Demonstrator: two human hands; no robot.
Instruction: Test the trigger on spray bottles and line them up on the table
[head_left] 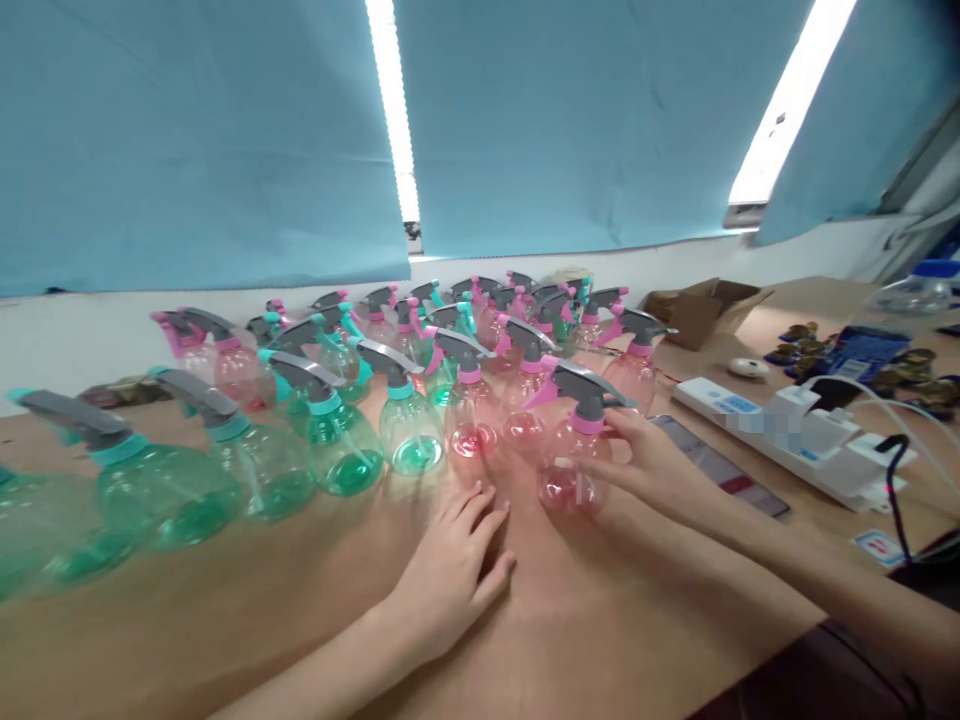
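My right hand (637, 455) grips a clear pink spray bottle (570, 470) with a grey and pink trigger head, thumb and fingers around its upper body. The bottle is upright on the brown tabletop (570, 640). My left hand (461, 565) lies palm down on the table, fingers loosely spread, holding nothing. Just beyond its fingertips stands another pink spray bottle (472, 420), with a green spray bottle (411, 425) to the left of that. Further green spray bottles, such as one with a teal collar (262, 465), stand in the front row on the left.
Several more pink and green spray bottles (405, 325) crowd toward the wall. On the right lie a phone (720, 465), a white power strip (795, 440) with cables, an open cardboard box (705, 310) and small brown-gold items (799, 345). Blue blinds (562, 120) hang behind.
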